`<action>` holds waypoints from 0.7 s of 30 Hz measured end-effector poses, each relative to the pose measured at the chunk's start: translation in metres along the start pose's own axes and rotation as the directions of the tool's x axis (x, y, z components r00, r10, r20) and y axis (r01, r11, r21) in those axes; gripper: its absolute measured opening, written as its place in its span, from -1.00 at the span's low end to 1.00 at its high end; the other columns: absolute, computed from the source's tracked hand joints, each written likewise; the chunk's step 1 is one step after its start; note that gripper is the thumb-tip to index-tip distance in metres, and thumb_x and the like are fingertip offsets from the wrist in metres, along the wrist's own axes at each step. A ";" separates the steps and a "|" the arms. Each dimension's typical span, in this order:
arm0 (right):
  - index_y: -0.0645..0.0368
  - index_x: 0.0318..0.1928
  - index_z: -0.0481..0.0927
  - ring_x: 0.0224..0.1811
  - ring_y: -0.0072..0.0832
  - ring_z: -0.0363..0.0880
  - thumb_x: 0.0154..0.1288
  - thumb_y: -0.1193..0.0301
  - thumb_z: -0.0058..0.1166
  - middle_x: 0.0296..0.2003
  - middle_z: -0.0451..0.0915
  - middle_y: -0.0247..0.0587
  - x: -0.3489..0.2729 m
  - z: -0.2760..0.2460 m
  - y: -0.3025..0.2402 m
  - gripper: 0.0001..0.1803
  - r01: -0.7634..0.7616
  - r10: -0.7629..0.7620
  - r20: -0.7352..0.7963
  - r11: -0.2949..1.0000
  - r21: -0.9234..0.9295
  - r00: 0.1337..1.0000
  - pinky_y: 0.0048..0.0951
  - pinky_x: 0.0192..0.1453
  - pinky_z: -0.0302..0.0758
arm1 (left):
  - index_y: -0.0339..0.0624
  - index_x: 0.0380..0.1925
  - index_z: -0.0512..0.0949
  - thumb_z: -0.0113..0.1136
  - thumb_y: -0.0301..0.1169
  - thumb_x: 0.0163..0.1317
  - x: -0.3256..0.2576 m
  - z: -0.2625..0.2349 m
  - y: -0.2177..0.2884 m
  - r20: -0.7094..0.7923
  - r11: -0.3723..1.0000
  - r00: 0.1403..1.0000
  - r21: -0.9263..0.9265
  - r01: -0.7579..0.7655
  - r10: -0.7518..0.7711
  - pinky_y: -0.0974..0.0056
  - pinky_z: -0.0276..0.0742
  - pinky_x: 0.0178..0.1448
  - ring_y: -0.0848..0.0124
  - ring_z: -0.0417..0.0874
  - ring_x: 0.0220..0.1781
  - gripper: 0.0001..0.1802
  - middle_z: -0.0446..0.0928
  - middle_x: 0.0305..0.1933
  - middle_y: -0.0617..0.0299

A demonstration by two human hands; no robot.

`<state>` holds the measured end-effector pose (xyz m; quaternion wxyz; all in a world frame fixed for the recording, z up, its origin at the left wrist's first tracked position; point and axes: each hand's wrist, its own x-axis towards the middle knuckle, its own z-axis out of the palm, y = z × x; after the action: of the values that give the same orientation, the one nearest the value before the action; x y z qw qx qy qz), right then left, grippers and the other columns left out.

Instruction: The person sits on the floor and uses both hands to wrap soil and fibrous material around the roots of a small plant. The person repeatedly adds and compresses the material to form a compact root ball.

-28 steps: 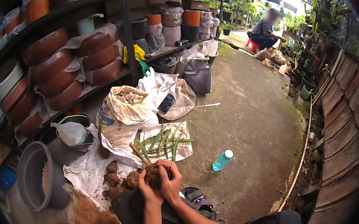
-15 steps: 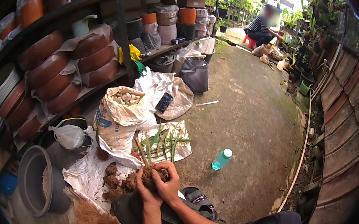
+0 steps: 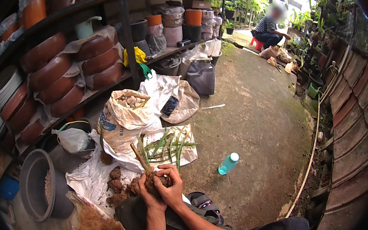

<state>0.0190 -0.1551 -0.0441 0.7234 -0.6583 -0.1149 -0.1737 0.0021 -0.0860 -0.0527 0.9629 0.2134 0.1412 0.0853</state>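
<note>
My left hand [image 3: 147, 194] and my right hand [image 3: 172, 188] are pressed together around a brown, fibrous root clump [image 3: 152, 180] of a small plant. Its green stalks [image 3: 140, 154] stick up and away from my fingers. Just left of my hands, brown coconut-husk chunks [image 3: 116, 186] lie on a white sack [image 3: 90, 177] spread on the ground. Beyond my hands, several cut green shoots [image 3: 169, 144] lie on another flat white sack.
An open sack of pale chunks [image 3: 126, 108] stands behind. A grey basin [image 3: 33, 187] is at left, loose brown fibre [image 3: 98, 223] at lower left. A teal bottle [image 3: 228, 163] lies on the concrete. Shelves hold stacked brown pots [image 3: 51, 74]. A person [image 3: 268, 27] squats far back.
My hands have kept kneading the clump in place; the plant's stalks have tipped a little to the left. The camera view has shifted slightly.
</note>
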 end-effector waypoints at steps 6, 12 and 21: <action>0.26 -0.23 0.56 0.01 -0.40 0.50 0.22 0.50 0.20 -0.08 0.54 -0.12 0.000 0.002 -0.001 -0.86 -0.034 0.034 0.001 0.999 0.037 0.999 -0.42 0.13 0.41 | -0.18 0.12 0.46 -0.05 -0.02 0.36 -0.001 -0.005 -0.001 0.025 0.999 1.000 -0.042 0.003 -0.002 0.15 0.50 0.15 0.31 0.56 -0.02 -0.48 0.53 -0.04 0.18; 0.26 -0.15 0.55 0.01 -0.43 0.50 0.28 0.51 0.14 -0.12 0.52 -0.16 -0.003 0.000 0.003 -0.84 -0.047 0.054 -0.090 0.996 0.078 0.994 -0.43 0.13 0.42 | -0.19 0.12 0.47 -0.04 -0.05 0.39 -0.015 0.014 0.001 0.028 0.999 0.999 -0.046 0.018 -0.017 0.16 0.49 0.20 0.29 0.57 0.04 -0.50 0.55 0.00 0.17; 0.26 -0.10 0.56 0.08 -0.19 0.49 0.14 0.43 0.27 -0.03 0.47 -0.03 0.000 -0.002 -0.013 -0.68 0.040 -0.036 0.048 0.997 -0.073 0.998 -0.26 0.22 0.42 | -0.20 0.01 0.48 0.07 0.03 0.32 -0.012 0.014 -0.002 0.092 0.996 0.994 -0.071 0.059 -0.052 0.18 0.49 0.15 0.30 0.55 0.01 -0.47 0.52 -0.03 0.17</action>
<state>0.0138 -0.1579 -0.0321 0.6923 -0.6861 -0.1379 -0.1760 -0.0046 -0.0955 -0.0387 0.9776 0.1774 0.1002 0.0537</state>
